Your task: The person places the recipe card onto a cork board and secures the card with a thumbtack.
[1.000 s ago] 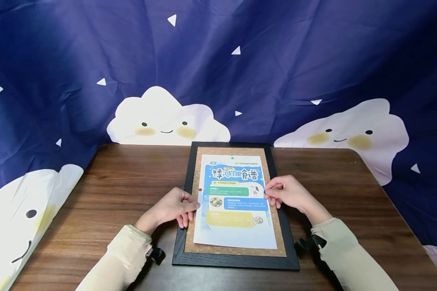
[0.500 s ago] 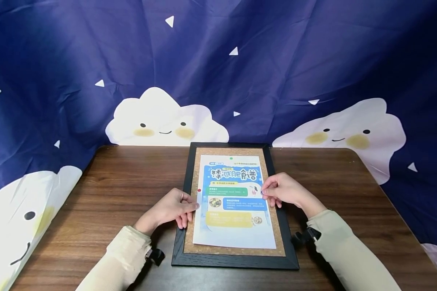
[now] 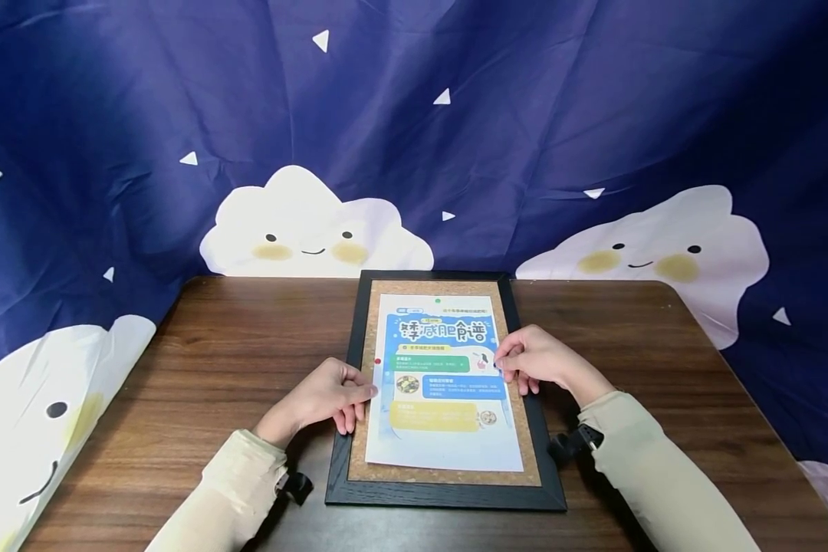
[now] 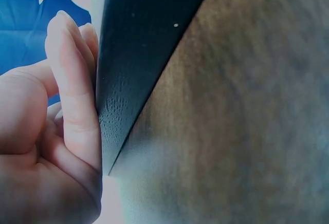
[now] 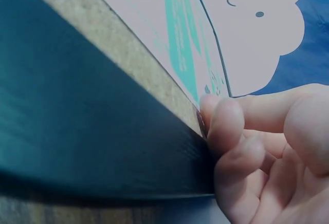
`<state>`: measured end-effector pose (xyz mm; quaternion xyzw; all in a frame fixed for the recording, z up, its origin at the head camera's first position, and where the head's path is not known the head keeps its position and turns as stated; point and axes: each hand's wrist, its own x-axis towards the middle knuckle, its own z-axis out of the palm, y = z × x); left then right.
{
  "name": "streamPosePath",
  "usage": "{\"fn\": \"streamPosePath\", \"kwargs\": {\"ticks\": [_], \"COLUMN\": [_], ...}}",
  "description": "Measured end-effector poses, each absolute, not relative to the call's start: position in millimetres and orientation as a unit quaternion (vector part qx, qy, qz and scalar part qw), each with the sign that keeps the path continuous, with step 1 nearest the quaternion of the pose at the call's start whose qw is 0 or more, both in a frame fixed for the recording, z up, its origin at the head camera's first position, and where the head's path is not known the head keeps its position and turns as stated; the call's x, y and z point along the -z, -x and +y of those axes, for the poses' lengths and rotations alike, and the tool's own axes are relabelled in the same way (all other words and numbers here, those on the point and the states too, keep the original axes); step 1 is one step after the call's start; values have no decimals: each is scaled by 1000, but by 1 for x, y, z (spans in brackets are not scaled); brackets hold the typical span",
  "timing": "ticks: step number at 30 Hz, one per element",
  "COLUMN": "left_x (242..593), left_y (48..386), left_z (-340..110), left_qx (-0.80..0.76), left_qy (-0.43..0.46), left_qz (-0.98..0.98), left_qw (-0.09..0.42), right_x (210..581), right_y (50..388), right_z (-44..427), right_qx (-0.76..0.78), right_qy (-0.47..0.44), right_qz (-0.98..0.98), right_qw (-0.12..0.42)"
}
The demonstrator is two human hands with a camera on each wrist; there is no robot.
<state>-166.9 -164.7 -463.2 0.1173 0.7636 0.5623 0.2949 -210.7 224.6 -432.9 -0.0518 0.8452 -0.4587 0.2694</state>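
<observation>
A printed poster (image 3: 441,448) lies on a cork board (image 3: 379,471) with a black frame (image 3: 448,497). A green pushpin (image 3: 438,300) is at its top edge and a red pushpin (image 3: 377,361) at its left edge. My right hand (image 3: 541,356) pinches a small blue pushpin (image 3: 495,366) at the poster's right edge; fingertips mostly hide it. My left hand (image 3: 324,395) rests on the board's left side, thumb touching the poster's left edge. In the left wrist view, its fingers (image 4: 77,95) lie against the frame's side.
The board lies on a brown wooden table (image 3: 248,330). Behind the table hangs a dark blue cloth (image 3: 386,100) with white clouds and triangles. Black straps with small devices circle both wrists, below beige sleeves (image 3: 241,475).
The view has shifted very slightly. My right wrist has turned a little and come slightly inward, fingers staying at the poster's right edge. The left hand has stayed in place.
</observation>
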Motion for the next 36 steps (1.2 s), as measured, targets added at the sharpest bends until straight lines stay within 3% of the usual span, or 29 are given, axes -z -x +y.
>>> {"fn": "streamPosePath", "kwargs": {"ticks": [17,36], "left_x": [463,465], "left_y": [166,167], "left_z": [-166,-165], "left_qx": [-566,-556], "left_qy": [-115,-118], "left_qz": [762,770], "left_qw": [293,291], "right_x": [437,428], "right_y": [209,172], "right_z": [223,311], "right_qx": [455,493], "right_qy": [56,32], "right_qz": [855,859], "right_qw": [243,135]}}
